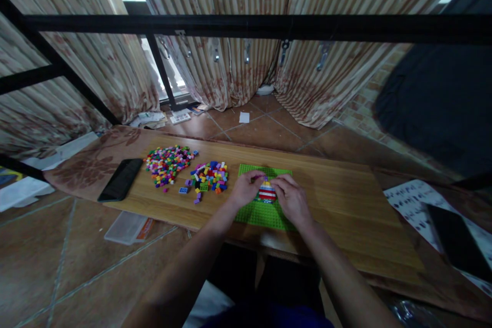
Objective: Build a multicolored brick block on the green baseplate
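A green studded baseplate (262, 215) lies on the wooden board in front of me. On it stands a small build of red and white striped bricks (266, 193), with a bit of yellow and blue at its top. My left hand (246, 188) is at the build's upper left, thumb and fingertips pinched together. From the right, my right hand (292, 199) reaches the build's upper right edge with its fingers closed. Whatever either hand pinches is too small to make out.
Left of the baseplate are a mixed brick pile (210, 176) and a larger pile of small bricks (167, 164). A black phone (120, 179) lies at the board's left end. Another dark device (459, 240) rests on a printed sheet (413, 200) at the right.
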Demonstrator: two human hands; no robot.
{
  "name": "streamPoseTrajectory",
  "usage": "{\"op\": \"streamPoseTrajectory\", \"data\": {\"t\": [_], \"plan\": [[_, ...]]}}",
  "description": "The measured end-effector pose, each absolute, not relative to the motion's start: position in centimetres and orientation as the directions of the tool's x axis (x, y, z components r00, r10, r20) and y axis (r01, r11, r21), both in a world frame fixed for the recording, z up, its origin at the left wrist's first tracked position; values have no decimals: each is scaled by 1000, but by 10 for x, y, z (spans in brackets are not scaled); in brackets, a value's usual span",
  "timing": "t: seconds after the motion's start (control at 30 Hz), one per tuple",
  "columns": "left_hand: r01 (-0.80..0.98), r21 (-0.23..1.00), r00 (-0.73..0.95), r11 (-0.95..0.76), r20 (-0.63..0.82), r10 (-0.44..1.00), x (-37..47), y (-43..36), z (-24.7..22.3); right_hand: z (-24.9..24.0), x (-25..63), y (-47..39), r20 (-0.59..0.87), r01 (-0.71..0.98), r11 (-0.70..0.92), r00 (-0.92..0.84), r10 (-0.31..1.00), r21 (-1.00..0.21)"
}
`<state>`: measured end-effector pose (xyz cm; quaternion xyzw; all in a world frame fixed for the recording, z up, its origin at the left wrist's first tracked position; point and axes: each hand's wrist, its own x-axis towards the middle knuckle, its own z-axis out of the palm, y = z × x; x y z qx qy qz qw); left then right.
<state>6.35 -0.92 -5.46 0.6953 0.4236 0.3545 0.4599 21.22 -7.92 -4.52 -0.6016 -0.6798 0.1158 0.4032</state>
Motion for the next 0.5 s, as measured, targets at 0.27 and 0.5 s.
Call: {"op": "streamPoseTrajectory", "data": {"t": [0.27,0.5], "plan": [[215,953,405,-215,113,907,63,-7,-60,-51,207,-78,452,693,235,145,880,-682],[223,965,353,-138,52,934,70,-10,-56,-51,203,-78,448,639,227,207,870,-735]]}}
